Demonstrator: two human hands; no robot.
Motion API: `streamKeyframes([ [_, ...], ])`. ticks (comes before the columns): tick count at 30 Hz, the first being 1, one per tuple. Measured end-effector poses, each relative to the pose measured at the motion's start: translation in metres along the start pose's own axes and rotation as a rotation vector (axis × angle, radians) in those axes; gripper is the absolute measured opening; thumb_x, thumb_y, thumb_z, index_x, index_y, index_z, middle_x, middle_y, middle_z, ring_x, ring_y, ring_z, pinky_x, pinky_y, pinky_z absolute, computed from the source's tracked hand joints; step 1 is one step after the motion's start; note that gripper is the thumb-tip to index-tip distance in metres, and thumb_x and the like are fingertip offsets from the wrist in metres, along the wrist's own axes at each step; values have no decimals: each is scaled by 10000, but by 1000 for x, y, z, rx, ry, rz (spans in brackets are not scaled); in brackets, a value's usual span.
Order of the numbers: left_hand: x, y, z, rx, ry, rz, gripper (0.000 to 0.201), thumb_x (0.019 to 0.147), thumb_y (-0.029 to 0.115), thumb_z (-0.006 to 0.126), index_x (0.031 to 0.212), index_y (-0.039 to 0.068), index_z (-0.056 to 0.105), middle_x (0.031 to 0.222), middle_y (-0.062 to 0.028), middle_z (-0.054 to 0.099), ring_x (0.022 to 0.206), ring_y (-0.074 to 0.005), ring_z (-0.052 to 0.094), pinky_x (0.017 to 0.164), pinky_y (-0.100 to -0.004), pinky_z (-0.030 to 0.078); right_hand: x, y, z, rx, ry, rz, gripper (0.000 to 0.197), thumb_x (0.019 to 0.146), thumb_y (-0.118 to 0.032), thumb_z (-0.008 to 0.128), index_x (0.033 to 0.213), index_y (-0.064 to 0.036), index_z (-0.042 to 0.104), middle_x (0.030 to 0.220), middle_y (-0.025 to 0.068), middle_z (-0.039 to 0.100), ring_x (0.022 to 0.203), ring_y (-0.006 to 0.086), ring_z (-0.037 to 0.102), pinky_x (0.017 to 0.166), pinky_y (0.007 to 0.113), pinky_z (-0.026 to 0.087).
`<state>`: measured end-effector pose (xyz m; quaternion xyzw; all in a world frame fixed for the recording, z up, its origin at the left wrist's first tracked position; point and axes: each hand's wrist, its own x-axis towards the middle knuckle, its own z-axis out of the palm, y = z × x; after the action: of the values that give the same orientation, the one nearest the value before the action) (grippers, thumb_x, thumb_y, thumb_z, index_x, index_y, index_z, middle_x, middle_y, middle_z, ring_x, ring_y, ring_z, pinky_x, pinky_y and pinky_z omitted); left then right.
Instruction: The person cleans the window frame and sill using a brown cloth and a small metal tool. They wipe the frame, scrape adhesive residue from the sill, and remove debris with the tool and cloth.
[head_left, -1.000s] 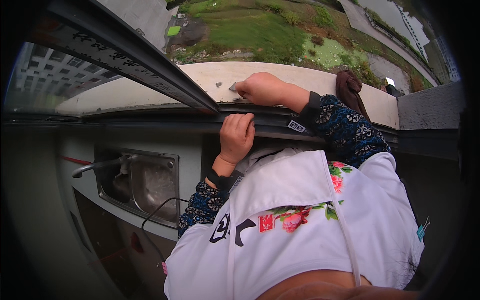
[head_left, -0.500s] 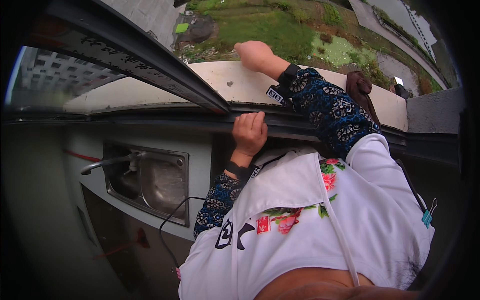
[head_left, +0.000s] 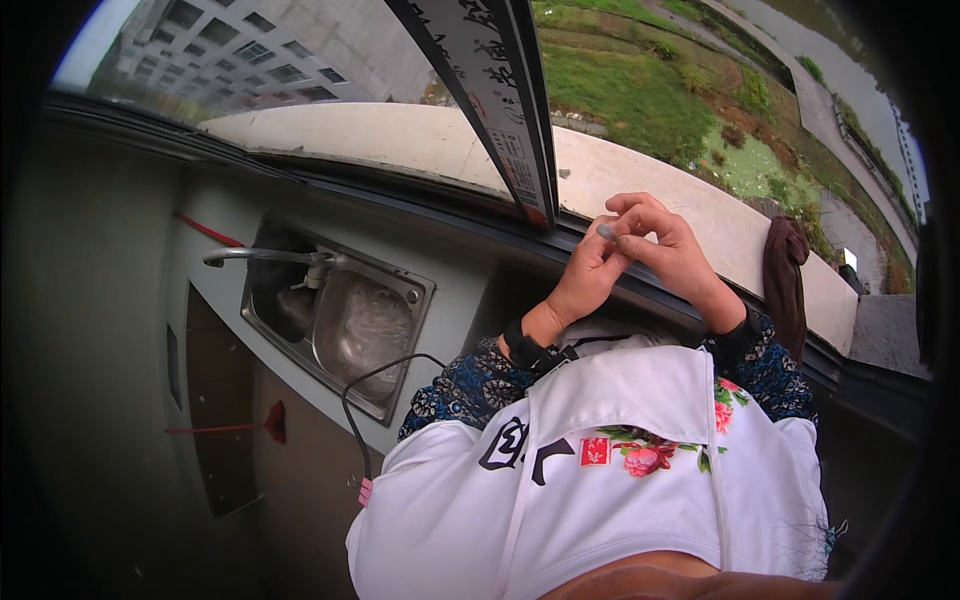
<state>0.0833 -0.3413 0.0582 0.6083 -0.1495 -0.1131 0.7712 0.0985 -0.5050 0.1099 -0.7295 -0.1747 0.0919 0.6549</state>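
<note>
My hands meet above the dark window track, in front of the pale outer sill. A small grey lump shows between the fingertips of both. My left hand comes up from below with its fingers closed around the lump's near side. From the right, my right hand pinches at it with thumb and forefinger, the other fingers curled above. What the lump is cannot be made out. Close to the left of my hands stands the upright edge of a sliding window frame, with a printed strip along it.
A steel sink with a curved tap is set in the counter at left. A brown cloth hangs over the sill at right. Grass and a path lie far below outside. A black cable hangs beside my apron.
My right hand has drawn back from over the outer sill to my left hand, and their fingertips now meet at the grey lump. The view has swung, shifting the sink and frame rightward.
</note>
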Motion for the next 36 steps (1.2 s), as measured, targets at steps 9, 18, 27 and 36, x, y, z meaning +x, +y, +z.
streamKeyframes([
  [9,-33,28,-21,75,-55,11,239,1070,95,474,1201,-18,640,828,-22,595,792,-109,572,758,-252,495,-80,-18,-64,-675,387,-139,438,835,-158,746,1242,-62,617,1240,120,627,1155,310,569,989,397,466],
  [18,-58,34,-132,464,898,244,313,1092,151,400,1278,-13,591,771,-3,530,696,-98,474,646,-249,430,-202,49,-146,-998,804,334,435,864,-171,727,1271,-64,618,1147,126,661,1029,311,643,906,377,520],
  [27,20,-10,-182,780,1211,473,334,1103,189,408,1221,-23,638,1013,-114,634,899,-215,627,825,-322,540,-49,-35,-128,244,585,-21,332,999,-45,569,1318,20,505,1208,117,619,1046,169,664,908,292,559],
  [36,26,-15,-175,904,1314,457,301,1063,105,452,1242,-61,628,1077,-161,632,921,-288,636,823,-374,532,234,29,33,275,-86,-1,365,973,-165,678,1295,-3,617,1129,105,709,956,122,667,801,263,558],
])
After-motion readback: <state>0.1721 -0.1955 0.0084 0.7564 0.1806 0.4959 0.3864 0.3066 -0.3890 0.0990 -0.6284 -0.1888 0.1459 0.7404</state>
